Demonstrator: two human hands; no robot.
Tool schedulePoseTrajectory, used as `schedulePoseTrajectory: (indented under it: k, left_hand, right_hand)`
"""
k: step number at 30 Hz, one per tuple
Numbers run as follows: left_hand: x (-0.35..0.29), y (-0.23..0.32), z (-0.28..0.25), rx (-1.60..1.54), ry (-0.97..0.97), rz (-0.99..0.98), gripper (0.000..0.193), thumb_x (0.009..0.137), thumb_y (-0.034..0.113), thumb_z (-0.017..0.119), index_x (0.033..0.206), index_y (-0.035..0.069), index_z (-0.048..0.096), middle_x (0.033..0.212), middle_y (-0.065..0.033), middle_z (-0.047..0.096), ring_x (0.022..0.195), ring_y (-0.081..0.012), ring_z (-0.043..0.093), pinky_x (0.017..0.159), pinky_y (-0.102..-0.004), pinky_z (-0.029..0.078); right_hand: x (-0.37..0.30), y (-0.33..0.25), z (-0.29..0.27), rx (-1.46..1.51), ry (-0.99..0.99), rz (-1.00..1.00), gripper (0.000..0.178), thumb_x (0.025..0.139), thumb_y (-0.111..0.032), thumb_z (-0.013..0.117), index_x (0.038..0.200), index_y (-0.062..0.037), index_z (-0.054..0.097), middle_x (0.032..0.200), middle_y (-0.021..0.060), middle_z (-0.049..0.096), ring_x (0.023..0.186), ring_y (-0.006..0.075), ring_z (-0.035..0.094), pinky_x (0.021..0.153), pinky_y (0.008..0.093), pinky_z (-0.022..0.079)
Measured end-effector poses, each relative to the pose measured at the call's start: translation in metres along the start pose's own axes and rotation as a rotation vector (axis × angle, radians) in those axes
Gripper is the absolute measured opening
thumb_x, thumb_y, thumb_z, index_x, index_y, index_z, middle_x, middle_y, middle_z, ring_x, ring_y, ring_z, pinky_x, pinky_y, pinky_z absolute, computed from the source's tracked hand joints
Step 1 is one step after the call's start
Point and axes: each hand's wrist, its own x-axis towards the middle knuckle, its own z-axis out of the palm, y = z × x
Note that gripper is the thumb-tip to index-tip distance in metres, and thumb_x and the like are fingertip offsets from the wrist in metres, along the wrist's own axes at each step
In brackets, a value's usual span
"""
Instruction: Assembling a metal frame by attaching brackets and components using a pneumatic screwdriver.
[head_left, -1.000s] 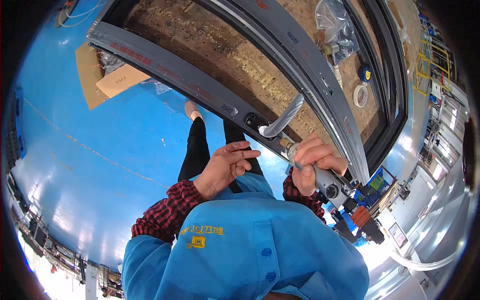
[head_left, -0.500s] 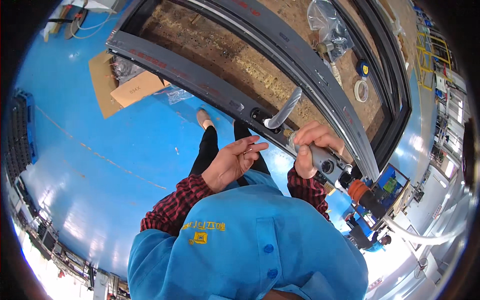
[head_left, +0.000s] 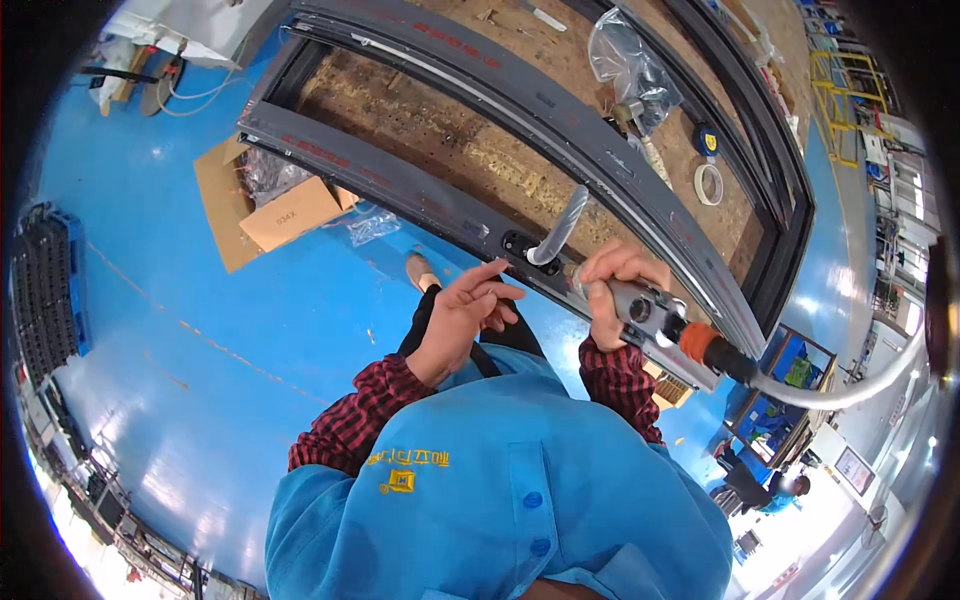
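Note:
My right hand [head_left: 622, 282] is wrapped round a grey air screwdriver [head_left: 640, 306] with an orange collar. The tool's front end lies close to the black base of a window handle [head_left: 562, 228], whose lever has a clear plastic wrap. This handle sits on the near bar of a dark grey window frame [head_left: 385, 188]. Left of the tool, my left hand [head_left: 462, 318] is raised beside the bar. Its index finger is stretched out and the other fingers are bent and apart. Nothing shows in it, though its palm is partly hidden.
A pale hose [head_left: 850, 396] runs right from the tool. On the brown workbench [head_left: 440, 125] lie a clear plastic bag [head_left: 632, 60], a tape roll [head_left: 708, 184] and a blue tape measure [head_left: 706, 140]. An open cardboard box [head_left: 290, 215] stands on the blue floor. Another person [head_left: 765, 490] is at far right.
The view has shifted, moving the frame and box slightly in the picture. The tool's rear end has swung upward in view. My left hand has risen a little, with its index finger lifted.

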Motion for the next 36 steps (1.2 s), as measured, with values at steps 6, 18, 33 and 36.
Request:
schedulePoseTrajectory:
  k: [6,18,33,36]
  left_hand:
    - [-0.004,0.018,0.010,0.097,0.125,0.168,0.028,0.100,0.003,0.046,0.126,-0.002,0.055,0.111,-0.0174,0.069,0.088,-0.0211,0.068,0.075,-0.0282,0.053]
    - [0.002,0.015,-0.006,-0.325,0.123,-0.031,0.007,0.101,0.004,0.049,0.106,0.003,0.054,0.111,-0.0215,0.068,0.089,-0.0257,0.071,0.075,-0.0280,0.055]
    - [0.006,0.034,0.030,-0.158,0.222,-0.025,0.019,0.099,0.018,0.062,0.105,0.000,0.063,0.101,-0.0157,0.070,0.081,-0.0173,0.067,0.066,-0.0227,0.053]
    - [0.018,0.027,0.030,-0.310,0.140,-0.075,0.023,0.098,0.022,0.064,0.104,-0.001,0.064,0.096,-0.0141,0.069,0.075,-0.0169,0.064,0.063,-0.0218,0.052]
  right_hand:
    - [0.023,-0.026,0.008,0.136,0.078,-0.035,0.026,0.082,-0.006,0.064,0.099,-0.0102,0.046,0.076,0.0080,0.054,0.065,0.0193,0.051,0.060,0.0315,0.042]
    - [0.015,-0.013,0.012,0.298,0.287,0.167,0.021,0.083,-0.009,0.054,0.102,-0.0102,0.047,0.078,0.0078,0.050,0.068,0.0197,0.047,0.063,0.0320,0.038]
    - [0.016,-0.021,0.013,0.407,0.304,0.103,0.022,0.081,-0.006,0.051,0.102,-0.0103,0.045,0.077,0.0078,0.049,0.065,0.0192,0.046,0.061,0.0329,0.037]
    - [0.020,-0.022,0.015,0.396,0.299,0.079,0.022,0.082,-0.007,0.051,0.103,-0.0108,0.046,0.077,0.0073,0.049,0.064,0.0183,0.045,0.060,0.0326,0.036]
